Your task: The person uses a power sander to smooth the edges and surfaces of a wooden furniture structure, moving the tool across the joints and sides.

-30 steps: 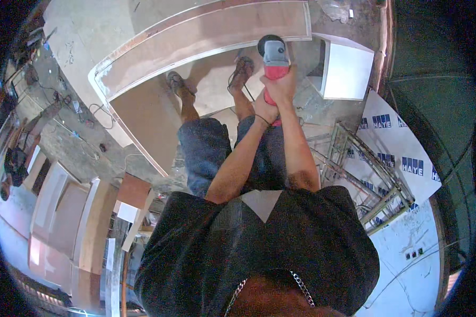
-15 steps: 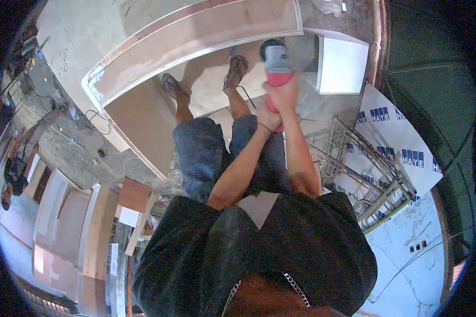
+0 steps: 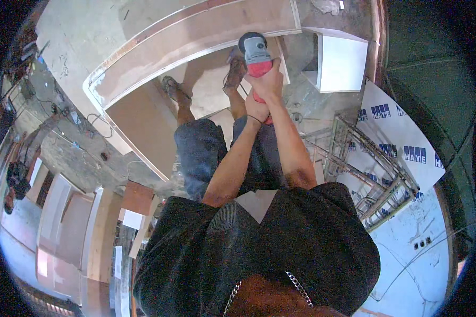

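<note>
Red and grey power tool (image 3: 259,68), held out ahead of the body, with black disc (image 3: 245,43) at the far end, by the near edge of a curved panel (image 3: 195,43); touching or apart, impossible to tell. Wrapped around its red part: right hand (image 3: 269,83) in front, left hand (image 3: 257,108) just behind. To the left, feet (image 3: 234,76) apart on the ground. To the right, a white box (image 3: 344,64); nearer, a metal frame (image 3: 376,157) beside a printed sheet (image 3: 399,127).
</note>
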The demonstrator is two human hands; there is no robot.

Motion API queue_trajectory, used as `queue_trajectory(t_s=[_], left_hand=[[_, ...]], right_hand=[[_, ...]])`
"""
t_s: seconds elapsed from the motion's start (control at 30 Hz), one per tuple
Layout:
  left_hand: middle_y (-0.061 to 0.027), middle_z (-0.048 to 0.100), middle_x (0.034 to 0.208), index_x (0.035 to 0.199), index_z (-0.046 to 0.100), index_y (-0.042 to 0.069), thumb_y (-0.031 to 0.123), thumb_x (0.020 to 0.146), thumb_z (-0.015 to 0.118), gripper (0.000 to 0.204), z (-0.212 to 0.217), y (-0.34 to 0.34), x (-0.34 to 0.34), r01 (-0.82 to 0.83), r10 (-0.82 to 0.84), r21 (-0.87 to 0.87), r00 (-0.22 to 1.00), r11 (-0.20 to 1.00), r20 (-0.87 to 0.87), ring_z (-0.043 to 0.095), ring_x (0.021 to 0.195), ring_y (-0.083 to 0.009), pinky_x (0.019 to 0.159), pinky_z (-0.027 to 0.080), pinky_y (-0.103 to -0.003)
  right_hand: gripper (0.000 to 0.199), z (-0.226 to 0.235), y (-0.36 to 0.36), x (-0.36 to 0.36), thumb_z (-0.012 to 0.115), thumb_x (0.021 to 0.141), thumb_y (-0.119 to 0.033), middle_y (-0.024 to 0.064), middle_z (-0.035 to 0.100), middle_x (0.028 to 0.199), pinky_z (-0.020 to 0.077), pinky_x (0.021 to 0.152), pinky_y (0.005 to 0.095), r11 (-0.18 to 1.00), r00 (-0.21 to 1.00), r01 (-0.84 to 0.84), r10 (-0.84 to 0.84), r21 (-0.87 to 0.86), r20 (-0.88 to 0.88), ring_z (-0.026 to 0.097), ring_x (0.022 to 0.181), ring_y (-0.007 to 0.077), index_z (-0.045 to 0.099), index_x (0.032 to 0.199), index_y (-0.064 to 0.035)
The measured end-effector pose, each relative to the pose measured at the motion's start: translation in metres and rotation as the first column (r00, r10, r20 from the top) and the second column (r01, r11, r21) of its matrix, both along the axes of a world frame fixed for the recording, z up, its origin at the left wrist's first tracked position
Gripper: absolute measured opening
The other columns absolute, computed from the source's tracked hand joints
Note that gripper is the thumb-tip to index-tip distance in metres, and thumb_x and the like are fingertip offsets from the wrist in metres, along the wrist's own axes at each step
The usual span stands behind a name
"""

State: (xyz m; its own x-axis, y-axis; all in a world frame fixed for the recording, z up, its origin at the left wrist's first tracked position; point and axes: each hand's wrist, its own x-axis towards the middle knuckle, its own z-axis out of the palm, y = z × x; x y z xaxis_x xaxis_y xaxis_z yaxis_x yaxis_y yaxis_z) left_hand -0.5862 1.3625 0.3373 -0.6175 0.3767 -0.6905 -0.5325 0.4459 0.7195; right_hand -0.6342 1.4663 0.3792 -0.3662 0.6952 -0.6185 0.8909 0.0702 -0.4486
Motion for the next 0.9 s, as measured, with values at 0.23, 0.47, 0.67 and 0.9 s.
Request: queue_trajectory(t_s=[0.23,0.47,0.67,0.9], left_hand=[[-0.0137,0.066,0.112,0.124,0.053,0.008,0.037,0.065,0.08,0.071,-0.006,0.018,0.009,0.07,-0.067,-0.078,0.997,0.994,0.049,0.062,0.107,-0.0264,0.091,0.046,-0.036],[-0.0164,0.066,0.108,0.12,0.056,0.008,0.04,0.067,0.077,0.066,-0.003,0.042,0.01,0.04,-0.041,0.092,0.999,0.995,0.007,0.062,0.106,-0.0309,0.088,0.047,-0.036],[-0.021,0.067,0.097,0.111,0.059,0.006,0.043,0.066,0.076,0.06,-0.003,0.077,0.017,0.19,-0.189,-0.001,0.98,0.982,-0.06,0.064,0.096,-0.0382,0.082,0.05,-0.041],[-0.02,0.067,0.099,0.114,0.058,0.009,0.042,0.066,0.076,0.061,0.016,0.133,0.014,0.497,-0.498,-0.053,0.867,0.866,0.005,0.064,0.098,-0.0371,0.084,0.05,-0.041]], right_hand=[[0.091,-0.013,0.015,0.017,0.086,0.053,-0.032,0.0257,0.065,0.095,0.0516,0.079,0.0477,0.995,0.995,0.065,-0.058,0.076,-0.086,0.064,0.088,0.0446,0.035,0.122,-0.0013],[0.088,-0.013,0.04,0.025,0.086,0.053,-0.029,0.0252,0.063,0.099,0.0502,0.082,0.0464,0.98,0.987,0.126,-0.108,0.151,-0.118,0.063,0.092,0.043,0.039,0.121,0.0004],[0.079,-0.018,0.076,0.045,0.084,0.055,-0.027,0.0255,0.063,0.101,0.0498,0.085,0.0451,0.957,0.977,0.212,-0.211,0.196,-0.029,0.063,0.096,0.0406,0.041,0.115,0.0015],[0.074,-0.011,0.132,0.079,0.084,0.057,-0.026,0.0202,0.061,0.107,0.0488,0.086,0.0392,0.861,0.897,0.441,-0.415,0.252,-0.151,0.061,0.098,0.0319,0.045,0.114,0.0011]])
